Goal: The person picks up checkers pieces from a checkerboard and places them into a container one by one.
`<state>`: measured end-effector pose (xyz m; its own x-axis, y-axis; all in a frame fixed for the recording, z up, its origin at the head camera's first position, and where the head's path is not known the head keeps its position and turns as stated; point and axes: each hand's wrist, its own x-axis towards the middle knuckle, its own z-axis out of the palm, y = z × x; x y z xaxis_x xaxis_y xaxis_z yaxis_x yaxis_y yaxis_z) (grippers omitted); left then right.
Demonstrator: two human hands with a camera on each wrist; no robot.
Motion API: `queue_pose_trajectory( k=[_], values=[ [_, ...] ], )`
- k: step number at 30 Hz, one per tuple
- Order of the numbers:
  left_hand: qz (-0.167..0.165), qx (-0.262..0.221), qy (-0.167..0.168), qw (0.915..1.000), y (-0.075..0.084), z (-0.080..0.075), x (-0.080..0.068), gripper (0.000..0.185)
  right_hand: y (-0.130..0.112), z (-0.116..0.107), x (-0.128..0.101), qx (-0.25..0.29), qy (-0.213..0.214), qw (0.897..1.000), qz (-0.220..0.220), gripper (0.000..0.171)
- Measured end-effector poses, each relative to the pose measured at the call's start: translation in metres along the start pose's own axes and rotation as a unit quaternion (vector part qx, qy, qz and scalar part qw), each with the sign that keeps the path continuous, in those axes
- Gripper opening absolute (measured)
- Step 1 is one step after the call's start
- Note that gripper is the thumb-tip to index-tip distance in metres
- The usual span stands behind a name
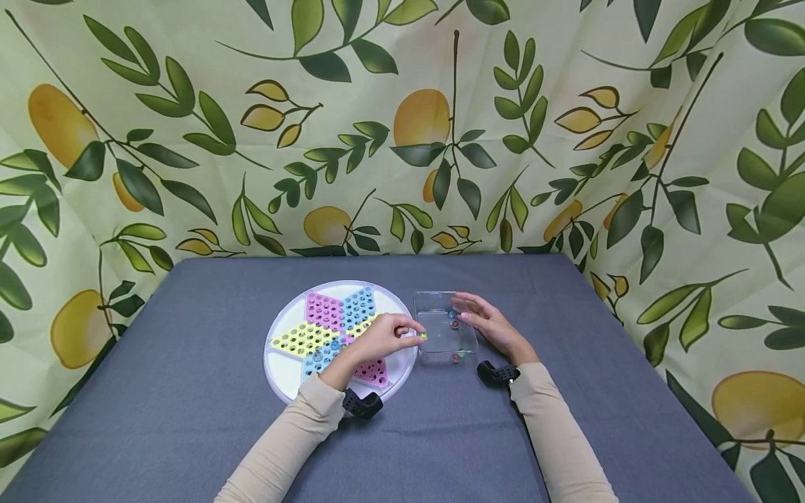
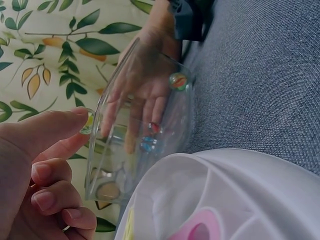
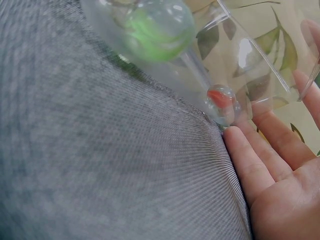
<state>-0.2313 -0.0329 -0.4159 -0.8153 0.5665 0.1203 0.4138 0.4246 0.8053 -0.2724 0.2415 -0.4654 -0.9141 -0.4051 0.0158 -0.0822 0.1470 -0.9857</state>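
Note:
A round white board (image 1: pixel 283 363) with a star of pink, blue and yellow hole fields lies on the grey table. Just right of it stands a clear plastic container (image 1: pixel 434 302) with several glass marbles (image 1: pixel 455 323) inside. My left hand (image 1: pixel 420 337) reaches over the board's right edge and pinches a yellow-green marble (image 2: pixel 88 121) between thumb and forefinger at the container's (image 2: pixel 120 165) left wall. My right hand (image 1: pixel 464 309) lies with straight fingers (image 3: pixel 265 145) against the container's right side. Close up, a green marble (image 3: pixel 157 27) and a red marble (image 3: pixel 220 98) sit inside the clear wall.
A grey cloth (image 1: pixel 189 419) covers the table, with bare room at left, right and front. A leaf-and-lemon printed curtain (image 1: pixel 402 126) hangs close behind and at both sides. A few marbles (image 1: pixel 318 357) sit in the board's holes.

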Motion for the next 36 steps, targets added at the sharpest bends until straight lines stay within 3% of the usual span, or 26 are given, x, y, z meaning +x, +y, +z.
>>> queue_pose_trajectory(
  k=[11, 16, 22, 31, 36],
  values=[
    [0.009, 0.001, 0.002, 1.0000, -0.001, 0.000, -0.002, 0.029, 0.001, -0.002, 0.001, -0.016, 0.000, 1.000, -0.003, 0.059],
    [-0.003, -0.004, 0.003, 1.0000, -0.001, -0.003, -0.004, 0.029, 0.001, -0.001, 0.000, -0.010, -0.001, 1.000, -0.002, 0.058],
    [-0.004, -0.005, 0.012, 0.9999, -0.001, -0.009, -0.009, 0.026, 0.001, -0.001, 0.000, -0.015, -0.001, 1.000, 0.000, 0.058],
    [-0.013, -0.001, 0.028, 0.9995, -0.002, -0.021, -0.016, 0.027, 0.001, -0.001, 0.000, 0.021, -0.013, 1.000, -0.014, 0.062],
    [-0.007, -0.006, 0.032, 0.9995, -0.004, -0.027, -0.019, 0.027, 0.001, -0.002, 0.000, 0.004, -0.011, 1.000, -0.014, 0.061]
  ],
)
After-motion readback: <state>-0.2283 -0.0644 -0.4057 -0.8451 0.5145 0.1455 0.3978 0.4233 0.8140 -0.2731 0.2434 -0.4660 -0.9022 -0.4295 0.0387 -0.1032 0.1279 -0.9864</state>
